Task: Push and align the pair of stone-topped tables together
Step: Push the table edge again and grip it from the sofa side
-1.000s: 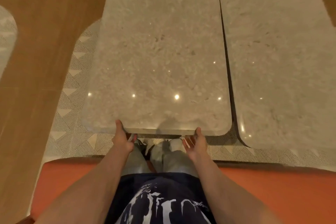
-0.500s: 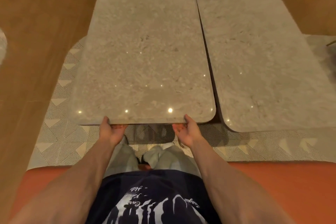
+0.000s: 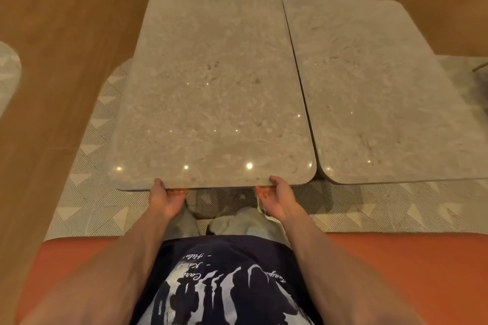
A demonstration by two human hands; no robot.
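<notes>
- The left hand (image 3: 166, 196) and right hand (image 3: 277, 199) each hold the near edge of the left stone-topped bench (image 3: 211, 92), thumbs on top, fingers hidden beneath.
- This bench stands just beside the right stone-topped bench (image 3: 383, 92); a thin dark seam runs between them, and I cannot tell if they touch.
- The near edges look slightly staggered, the left one nearer the person.
- Judgement: push evenly with both hands, sliding across the patterned rug (image 3: 87, 179) without twisting, until seam and near edges match.
</notes>
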